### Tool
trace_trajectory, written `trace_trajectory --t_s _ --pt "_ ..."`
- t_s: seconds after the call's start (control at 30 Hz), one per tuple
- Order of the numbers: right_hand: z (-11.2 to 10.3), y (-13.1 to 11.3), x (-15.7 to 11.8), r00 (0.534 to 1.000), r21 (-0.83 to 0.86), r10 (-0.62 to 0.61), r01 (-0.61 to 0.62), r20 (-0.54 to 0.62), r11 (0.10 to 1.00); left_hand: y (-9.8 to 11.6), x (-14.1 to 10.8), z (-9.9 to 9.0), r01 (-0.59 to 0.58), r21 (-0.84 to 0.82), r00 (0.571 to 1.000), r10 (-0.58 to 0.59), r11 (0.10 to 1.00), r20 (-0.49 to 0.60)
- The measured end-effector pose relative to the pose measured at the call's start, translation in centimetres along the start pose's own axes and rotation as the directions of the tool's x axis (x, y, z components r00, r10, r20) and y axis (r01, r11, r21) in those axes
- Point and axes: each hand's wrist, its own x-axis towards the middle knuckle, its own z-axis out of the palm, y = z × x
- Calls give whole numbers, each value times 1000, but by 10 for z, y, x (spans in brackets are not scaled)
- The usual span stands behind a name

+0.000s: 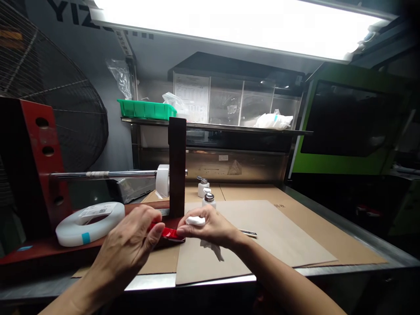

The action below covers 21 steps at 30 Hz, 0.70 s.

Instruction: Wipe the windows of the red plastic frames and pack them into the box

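The left hand (126, 240) and the right hand (210, 225) pinch the two ends of a shiny red piece (170, 233), maybe so it can't flop about, just in front of the dark post (177, 166). The right hand also has a crumpled white wipe (196, 221) tucked in its curled fingers, likely to keep it handy. A big roll of clear film (90, 224) lies flat on the red stand (15, 251), and two little bottles (209, 199) stand behind the right hand.
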Motion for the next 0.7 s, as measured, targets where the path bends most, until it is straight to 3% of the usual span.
trace_trajectory --t_s 0.07,0.13,0.2,0.27,0.33,0.43,0.53,0.7 --pt "6 3 3 985 -211 -158 142 -64 967 -3 2 -5 187 -44 981 -189 981 -47" --pt "13 7 7 943 -415 -322 262 -81 871 -7 6 -7 362 -131 930 -368 923 -24" --pt "22 11 13 906 -535 -419 325 -62 780 -12 9 -5 453 -241 889 -455 858 49" --pt "28 16 20 898 -554 -438 342 -46 759 -19 11 -2 462 -308 884 -462 832 79" --pt "31 22 28 924 -444 -373 299 -88 845 -28 13 1 467 -325 880 -469 822 78" --pt "27 33 41 949 -116 -114 83 -295 990 -46 16 1 490 -281 867 -496 825 56" --pt "17 45 58 900 66 89 -68 -427 996 -60 19 -1 511 -171 857 -514 843 26" --pt "16 52 83 902 222 250 -179 -351 959 -69 22 -3 495 -8 868 -495 869 -34"
